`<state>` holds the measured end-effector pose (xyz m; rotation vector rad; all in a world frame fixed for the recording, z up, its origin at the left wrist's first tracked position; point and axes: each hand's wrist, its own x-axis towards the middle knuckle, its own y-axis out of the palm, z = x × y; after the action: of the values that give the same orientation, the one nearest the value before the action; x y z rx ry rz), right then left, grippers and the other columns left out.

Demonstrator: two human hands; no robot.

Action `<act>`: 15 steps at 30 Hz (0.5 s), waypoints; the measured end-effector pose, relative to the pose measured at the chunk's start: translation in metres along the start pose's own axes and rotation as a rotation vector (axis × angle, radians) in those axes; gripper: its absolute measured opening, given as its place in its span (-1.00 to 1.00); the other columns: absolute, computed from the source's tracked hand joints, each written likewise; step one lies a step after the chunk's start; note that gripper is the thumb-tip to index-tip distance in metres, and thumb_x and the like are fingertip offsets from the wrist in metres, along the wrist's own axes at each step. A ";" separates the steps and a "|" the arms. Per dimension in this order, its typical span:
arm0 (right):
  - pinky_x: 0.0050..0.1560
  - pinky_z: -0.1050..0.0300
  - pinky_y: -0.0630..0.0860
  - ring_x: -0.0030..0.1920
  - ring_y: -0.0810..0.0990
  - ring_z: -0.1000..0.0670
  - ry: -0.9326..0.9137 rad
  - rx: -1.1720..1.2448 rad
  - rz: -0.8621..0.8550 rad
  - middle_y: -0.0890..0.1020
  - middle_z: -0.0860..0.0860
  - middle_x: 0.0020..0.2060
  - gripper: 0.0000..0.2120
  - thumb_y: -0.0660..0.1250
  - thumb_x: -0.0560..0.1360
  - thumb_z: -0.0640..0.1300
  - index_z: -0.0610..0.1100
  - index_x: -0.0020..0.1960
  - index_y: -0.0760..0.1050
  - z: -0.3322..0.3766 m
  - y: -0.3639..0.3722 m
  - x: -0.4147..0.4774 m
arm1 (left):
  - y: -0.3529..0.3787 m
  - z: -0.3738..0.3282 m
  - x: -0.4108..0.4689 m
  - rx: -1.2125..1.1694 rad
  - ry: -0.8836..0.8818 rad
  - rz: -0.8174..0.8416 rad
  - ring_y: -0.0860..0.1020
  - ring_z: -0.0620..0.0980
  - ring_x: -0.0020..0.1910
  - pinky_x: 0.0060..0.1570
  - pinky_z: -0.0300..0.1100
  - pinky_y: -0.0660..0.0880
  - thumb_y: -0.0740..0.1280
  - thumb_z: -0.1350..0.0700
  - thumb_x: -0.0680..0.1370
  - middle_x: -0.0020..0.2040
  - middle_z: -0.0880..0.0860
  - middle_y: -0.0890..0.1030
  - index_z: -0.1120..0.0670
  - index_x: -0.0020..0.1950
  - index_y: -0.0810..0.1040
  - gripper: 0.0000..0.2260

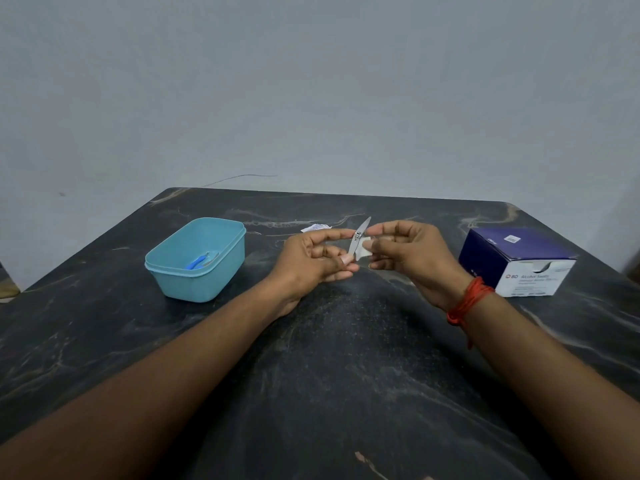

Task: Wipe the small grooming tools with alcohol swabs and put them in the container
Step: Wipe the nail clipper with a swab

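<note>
**Holding a swab against a metal grooming tool above the tabletop**

Reaching in from the near edge, 2 bare forearms cross the dark marbled tabletop (346,375) and meet over its middle. A red thread (467,303) is wound around the right wrist.

The left hand (308,261) holds the small metal grooming tool (359,239) in the air. Its fingers are curled, and the tool is pinched between the thumb below and the index fingertip above. The tool is slim and silver, standing nearly upright with its pointed end tilted up and away.

The right hand (412,258) faces the left. Its fingers are curled around a white alcohol swab (366,250), pinching it and holding it against the tool's right side. Its index fingertip touches the tool higher up.

Farther back on the left, well apart from the hands, stands the light blue container (194,285), open, with 1 blue-handled tool (196,263) lying inside.

On the right sits a dark blue and white box of alcohol swabs (516,258).

Behind the hands a torn white wrapper (315,227) lies flat on the tabletop.

Beyond the far edge rises a plain grey wall (311,98).
</note>
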<state>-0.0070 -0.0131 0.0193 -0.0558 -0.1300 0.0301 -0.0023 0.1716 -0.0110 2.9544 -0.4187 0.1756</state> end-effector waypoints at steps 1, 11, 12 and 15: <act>-0.29 0.18 0.64 -0.38 0.61 -0.03 -0.011 -0.024 -0.011 0.65 -0.30 -0.19 -0.76 0.44 0.45 -0.41 -0.38 0.10 0.54 0.000 0.001 0.000 | 0.000 0.000 0.000 0.002 0.000 -0.006 0.71 0.11 -0.06 -0.03 -0.12 0.66 0.41 0.40 0.49 -0.07 0.19 0.68 0.10 0.19 0.64 -0.66; -0.26 0.15 0.63 -0.35 0.59 -0.04 -0.059 -0.125 0.003 0.61 -0.46 -0.03 -0.71 0.41 0.46 -0.43 -0.22 0.07 0.39 0.002 0.001 -0.003 | -0.001 0.000 0.000 0.015 0.004 0.003 0.71 0.10 -0.05 0.01 -0.10 0.65 0.40 0.41 0.50 -0.12 0.17 0.68 0.15 0.23 0.63 -0.66; -0.26 0.15 0.63 -0.35 0.60 -0.04 -0.063 -0.130 0.002 0.61 -0.46 -0.03 -0.71 0.41 0.46 -0.42 -0.21 0.06 0.39 0.002 0.001 -0.003 | -0.001 0.000 0.000 0.013 0.001 0.002 0.71 0.10 -0.05 0.02 -0.09 0.65 0.40 0.41 0.50 -0.12 0.18 0.68 0.15 0.24 0.62 -0.65; -0.26 0.18 0.62 -0.30 0.62 -0.04 -0.091 -0.086 -0.024 0.64 -0.40 -0.05 -0.70 0.42 0.47 -0.41 -0.20 0.06 0.37 0.003 0.000 -0.002 | -0.001 0.001 0.001 -0.021 -0.012 -0.014 0.71 0.12 -0.05 0.02 -0.05 0.65 0.42 0.41 0.49 -0.16 0.17 0.68 0.16 0.29 0.57 -0.60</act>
<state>-0.0090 -0.0126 0.0220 -0.1392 -0.2230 0.0029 -0.0006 0.1723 -0.0120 2.9388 -0.3992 0.1504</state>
